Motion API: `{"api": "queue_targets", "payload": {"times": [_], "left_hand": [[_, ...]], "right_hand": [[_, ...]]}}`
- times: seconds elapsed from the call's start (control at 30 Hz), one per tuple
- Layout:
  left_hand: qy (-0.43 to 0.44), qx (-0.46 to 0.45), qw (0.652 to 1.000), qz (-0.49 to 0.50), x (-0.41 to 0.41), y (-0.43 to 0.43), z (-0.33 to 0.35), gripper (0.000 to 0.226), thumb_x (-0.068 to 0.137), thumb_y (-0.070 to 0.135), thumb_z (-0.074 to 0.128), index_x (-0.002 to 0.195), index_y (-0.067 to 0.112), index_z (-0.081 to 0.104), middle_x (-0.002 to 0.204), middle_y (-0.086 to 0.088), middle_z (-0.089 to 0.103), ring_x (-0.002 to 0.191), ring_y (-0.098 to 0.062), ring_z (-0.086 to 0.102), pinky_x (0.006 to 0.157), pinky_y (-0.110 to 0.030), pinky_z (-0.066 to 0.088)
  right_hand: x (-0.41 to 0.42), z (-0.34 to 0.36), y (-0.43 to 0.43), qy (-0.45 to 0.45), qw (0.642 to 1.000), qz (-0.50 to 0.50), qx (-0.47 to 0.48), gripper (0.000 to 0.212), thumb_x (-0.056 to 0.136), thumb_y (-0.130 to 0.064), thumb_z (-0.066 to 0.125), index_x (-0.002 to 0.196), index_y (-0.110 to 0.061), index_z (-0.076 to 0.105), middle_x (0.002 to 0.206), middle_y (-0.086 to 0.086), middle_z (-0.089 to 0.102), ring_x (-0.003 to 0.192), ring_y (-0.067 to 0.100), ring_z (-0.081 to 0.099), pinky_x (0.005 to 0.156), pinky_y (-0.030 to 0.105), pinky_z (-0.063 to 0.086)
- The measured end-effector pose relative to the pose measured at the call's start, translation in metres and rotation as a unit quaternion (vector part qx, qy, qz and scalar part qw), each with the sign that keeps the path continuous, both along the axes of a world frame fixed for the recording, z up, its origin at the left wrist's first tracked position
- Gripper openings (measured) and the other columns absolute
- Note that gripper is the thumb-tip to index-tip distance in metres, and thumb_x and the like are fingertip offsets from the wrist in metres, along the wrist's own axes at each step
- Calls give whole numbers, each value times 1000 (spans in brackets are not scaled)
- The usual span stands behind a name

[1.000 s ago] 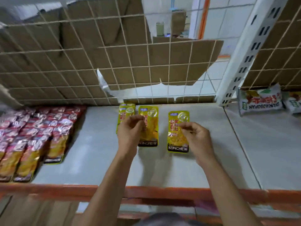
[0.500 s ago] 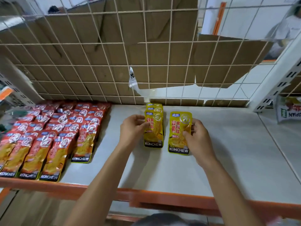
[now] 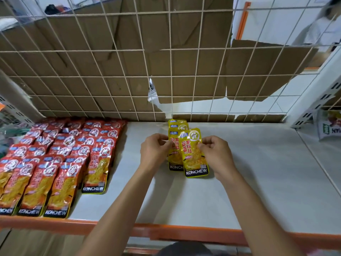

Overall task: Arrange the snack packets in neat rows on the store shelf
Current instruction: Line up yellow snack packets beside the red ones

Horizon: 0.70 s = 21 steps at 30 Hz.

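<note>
The fingers point(image 3: 167, 143) of the left hand point(image 3: 154, 151) are curled in. With the thumb they pinch the left edge of the front packet point(image 3: 173, 160), the nearest one in the yellow row point(image 3: 177, 124). The fingers point(image 3: 203, 147) of the right hand point(image 3: 216, 157) are bent the same way and pinch the right edge of a loose yellow packet point(image 3: 195, 159). We see this packet slightly askew, lying over the right side of the front packet and hiding part of it. Both packets carry the word KONCHEW along the bottom.

The yellow row runs from the hands straight back to the wire grid point(image 3: 110, 76), each packet overlapping the one behind it. We can make out only the tops of those behind. It lies near the middle of the white shelf point(image 3: 258, 182), which has an orange front edge.

On the left part of the shelf we find the red packets point(image 3: 64, 154), laid in several overlapping rows that reach the front edge. A strip of bare shelf lies between them and the yellow row.

Behind the grid stands torn brown cardboard point(image 3: 92, 52). At the right a white slotted upright point(image 3: 313, 100) closes the bay. Just past it we see a green-and-white packet point(image 3: 330, 126), cut off by the frame. At the top right, beyond the grid, we glimpse a blurred person point(image 3: 324, 24) in white.
</note>
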<state>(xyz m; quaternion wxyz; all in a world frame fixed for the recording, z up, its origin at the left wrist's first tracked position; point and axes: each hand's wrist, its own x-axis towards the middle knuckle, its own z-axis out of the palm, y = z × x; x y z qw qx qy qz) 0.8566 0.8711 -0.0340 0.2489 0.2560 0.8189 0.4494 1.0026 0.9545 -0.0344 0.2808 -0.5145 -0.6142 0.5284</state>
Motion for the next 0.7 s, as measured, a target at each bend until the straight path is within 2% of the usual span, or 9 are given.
{"api": "queue_targets", "payload": {"times": [0.07,0.17,0.37,0.5,0.7], "left_hand": [[1,-11,1000,-5,-1,-1,1,13,74,32,65,85,25,68,78,5,73,75,-20,70,75,-43,57],[-16,-14,1000,-5,-3,-1,-1,24,65,40,62,82,25,68,76,4,73,73,-21,70,72,-46,58],[-25,-13,1000,-11,-4,-1,1,16,66,36,62,78,27,67,76,3,73,70,-21,71,74,-44,58],[-17,-21,1000,-15,-2,0,6,18,66,34,56,78,27,67,74,3,73,67,-20,70,73,-44,58],[-1,-28,1000,-8,1,-1,6,26,65,38,53,81,26,69,77,1,73,77,-25,70,75,-45,57]], "right_hand": [[-4,1,-2,-9,1000,11,-1,15,82,-11,66,74,-22,60,78,4,68,79,24,66,76,38,55],[-7,1,-6,-35,999,40,4,12,82,-12,68,78,-20,60,73,-2,66,75,19,65,72,32,52],[-9,6,-12,-132,986,80,66,19,83,-19,67,101,-16,60,80,-6,62,86,16,61,74,25,43],[-9,8,-14,-158,979,95,85,23,84,-21,67,105,-16,60,81,-6,63,92,18,62,76,25,43],[-8,10,-17,-176,973,115,98,25,84,-24,66,107,-17,58,84,-5,65,91,17,62,75,25,44]]}}
